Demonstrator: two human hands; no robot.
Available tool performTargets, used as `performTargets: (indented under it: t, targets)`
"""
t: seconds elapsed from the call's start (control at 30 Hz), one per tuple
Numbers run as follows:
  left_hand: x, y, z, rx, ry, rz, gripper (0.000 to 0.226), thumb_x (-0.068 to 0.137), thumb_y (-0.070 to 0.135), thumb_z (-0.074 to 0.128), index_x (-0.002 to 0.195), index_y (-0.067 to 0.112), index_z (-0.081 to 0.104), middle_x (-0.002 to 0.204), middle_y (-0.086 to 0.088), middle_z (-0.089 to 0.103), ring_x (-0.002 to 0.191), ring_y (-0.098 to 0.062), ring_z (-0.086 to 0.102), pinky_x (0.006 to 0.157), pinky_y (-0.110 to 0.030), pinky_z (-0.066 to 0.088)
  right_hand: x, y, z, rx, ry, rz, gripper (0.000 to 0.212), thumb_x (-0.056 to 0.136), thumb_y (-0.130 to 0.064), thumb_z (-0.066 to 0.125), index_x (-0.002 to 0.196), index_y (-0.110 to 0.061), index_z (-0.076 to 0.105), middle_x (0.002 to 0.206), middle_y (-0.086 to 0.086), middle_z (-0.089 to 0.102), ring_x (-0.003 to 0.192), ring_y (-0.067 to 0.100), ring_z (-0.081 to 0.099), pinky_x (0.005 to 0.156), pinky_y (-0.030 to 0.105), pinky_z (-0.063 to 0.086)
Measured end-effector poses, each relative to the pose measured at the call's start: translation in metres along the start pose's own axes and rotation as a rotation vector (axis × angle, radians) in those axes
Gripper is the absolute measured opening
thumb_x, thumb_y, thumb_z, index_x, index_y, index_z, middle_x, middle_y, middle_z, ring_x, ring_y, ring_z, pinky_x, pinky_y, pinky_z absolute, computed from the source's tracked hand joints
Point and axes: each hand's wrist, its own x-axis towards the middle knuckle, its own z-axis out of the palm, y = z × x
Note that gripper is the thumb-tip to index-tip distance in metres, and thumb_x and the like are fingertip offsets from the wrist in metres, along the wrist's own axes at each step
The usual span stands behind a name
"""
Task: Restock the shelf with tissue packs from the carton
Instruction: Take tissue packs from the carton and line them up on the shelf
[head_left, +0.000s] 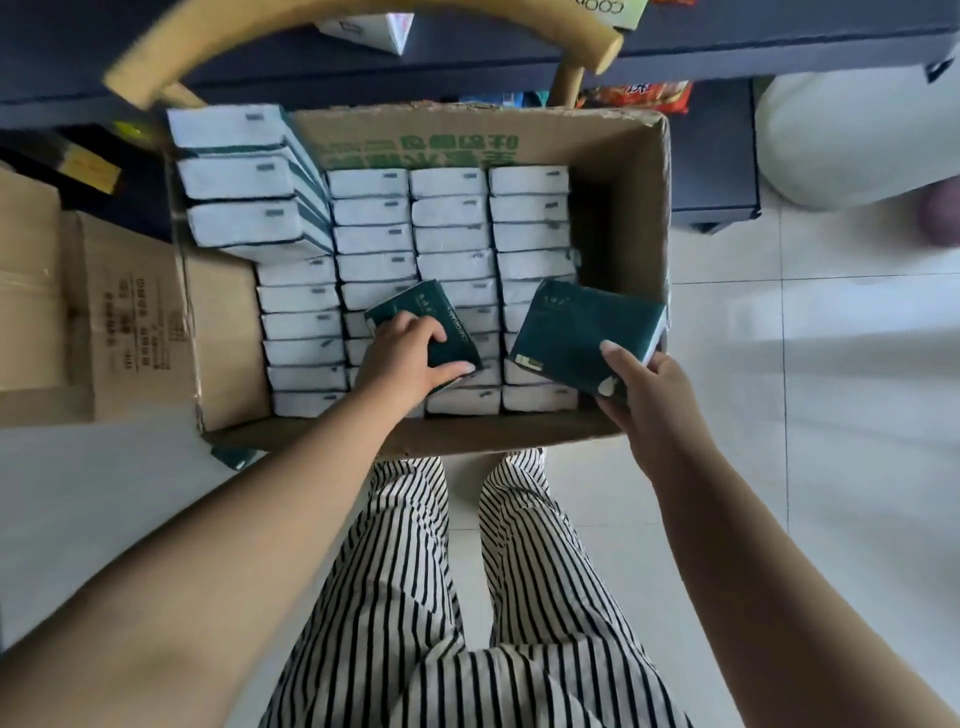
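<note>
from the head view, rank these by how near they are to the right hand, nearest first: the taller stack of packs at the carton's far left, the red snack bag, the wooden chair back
From the right hand:
1. Red snack bag, on the shelf beyond the carton's far right corner.
2. Taller stack of packs, carton's far left.
3. Wooden chair back, at the picture's top; too close to the stack to rank firmly.

tissue packs (452, 239) in carton (618, 218), shelf (467, 67) behind

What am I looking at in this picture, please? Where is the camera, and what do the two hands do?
There is no machine here. A person wears the camera on the head, so the single picture looks down at their own arms and striped trousers. An open brown cardboard carton stands on the pale tiled floor, full of white-edged tissue packs in rows. The left hand grips one dark green tissue pack; the right hand holds another dark green pack. The dark shelf is above.
</note>
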Motion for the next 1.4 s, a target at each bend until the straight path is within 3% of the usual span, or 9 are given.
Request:
performTargets:
  t: [0.2, 0.33, 0.47, 0.63, 0.8, 1.0, 1.1, 1.2, 1.4]
  targets:
    - [0.012, -0.025, -0.036, -0.143, 0.204, -0.095, 0.062, 0.075, 0.038, 0.074, 0.124, 0.007, 0.050, 0.127, -0.015, 0.049, 0.120, -0.030, 0.042, 0.098, -0.035, 0.033, -0.002, -0.002, 0.001, -0.139, -0.061, -0.051, 0.026, 0.091, -0.018, 0.060, 0.114, -0.009, 0.052, 0.095, 0.002, 0.059, 0.086, 0.012, 0.059, 0.069, 0.022, 0.053]
    - [0.030, -0.034, -0.032, -0.148, 0.046, -0.144, 0.075, 0.072, 0.042, 0.075, 0.132, 0.011, 0.041, 0.134, -0.012, 0.046, 0.123, -0.030, 0.041, 0.099, -0.038, 0.037, -0.004, -0.002, 0.002, -0.144, -0.040, -0.036, 0.027, 0.092, -0.018, 0.058, 0.116, -0.008, 0.051, 0.097, 0.001, 0.058, 0.089, 0.012, 0.058, 0.069, 0.022, 0.051]
    - [0.030, -0.032, -0.022, -0.177, -0.061, -0.211, 0.069, 0.073, 0.045, 0.073, 0.127, 0.012, 0.044, 0.129, -0.007, 0.052, 0.115, -0.027, 0.050, 0.084, -0.029, 0.039, -0.014, -0.004, 0.004, -0.095, 0.005, -0.015, 0.027, 0.092, -0.017, 0.057, 0.116, -0.006, 0.053, 0.094, 0.001, 0.058, 0.088, 0.011, 0.057, 0.074, 0.024, 0.052]
    - [0.011, -0.021, -0.043, -0.516, -0.122, -0.287, 0.030, 0.083, 0.046, 0.062, 0.083, 0.017, 0.058, 0.093, -0.006, 0.060, 0.095, -0.025, 0.058, 0.074, -0.026, 0.039, -0.044, -0.025, 0.002, -0.062, 0.048, -0.084, 0.020, 0.093, -0.016, 0.055, 0.111, -0.007, 0.051, 0.092, 0.001, 0.055, 0.084, 0.012, 0.056, 0.076, 0.023, 0.052]
    - [-0.008, 0.000, -0.096, -0.750, -0.100, -0.137, 0.035, 0.082, 0.048, 0.062, 0.097, 0.016, 0.058, 0.103, -0.005, 0.061, 0.099, -0.022, 0.057, 0.089, -0.033, 0.044, -0.086, -0.059, -0.005, -0.036, 0.083, -0.160, 0.034, 0.092, -0.019, 0.057, 0.122, -0.005, 0.049, 0.115, 0.013, 0.056, 0.102, 0.021, 0.057, 0.069, 0.021, 0.051]
    - [-0.033, 0.057, -0.172, -0.973, -0.068, 0.078, 0.080, 0.054, 0.077, 0.064, 0.111, 0.021, 0.055, 0.116, -0.002, 0.063, 0.106, -0.024, 0.059, 0.098, -0.047, 0.044, -0.143, -0.106, -0.018, 0.014, 0.037, -0.368, 0.016, 0.094, -0.016, 0.054, 0.110, -0.014, 0.057, 0.105, 0.008, 0.060, 0.090, 0.016, 0.057, 0.073, 0.023, 0.050]
    - [-0.060, 0.101, -0.203, -1.186, -0.093, 0.141, 0.042, 0.086, 0.040, 0.060, 0.117, 0.013, 0.049, 0.109, -0.002, 0.062, 0.094, -0.018, 0.061, 0.085, -0.041, 0.052, -0.170, -0.131, -0.040, 0.107, 0.017, -0.462, 0.007, 0.094, -0.015, 0.053, 0.096, -0.019, 0.058, 0.091, 0.000, 0.061, 0.082, 0.010, 0.057, 0.081, 0.027, 0.049]
    - [-0.087, 0.141, -0.223, -1.243, -0.103, 0.283, 0.011, 0.093, 0.022, 0.051, 0.102, 0.016, 0.054, 0.097, 0.001, 0.064, 0.082, -0.014, 0.063, 0.063, -0.028, 0.058, -0.191, -0.156, -0.074, 0.140, -0.012, -0.557, 0.009, 0.094, -0.013, 0.053, 0.088, -0.018, 0.059, 0.085, -0.002, 0.062, 0.080, 0.010, 0.058, 0.089, 0.033, 0.047]
    - [-0.137, 0.233, -0.236, -1.155, -0.046, 0.542, 0.013, 0.091, 0.013, 0.050, 0.096, 0.021, 0.059, 0.083, 0.009, 0.071, 0.072, -0.007, 0.069, 0.069, -0.036, 0.056, -0.211, -0.202, -0.177, 0.156, -0.075, -0.683, 0.005, 0.091, -0.013, 0.056, 0.088, -0.014, 0.060, 0.087, 0.002, 0.065, 0.081, 0.011, 0.061, 0.085, 0.029, 0.052]
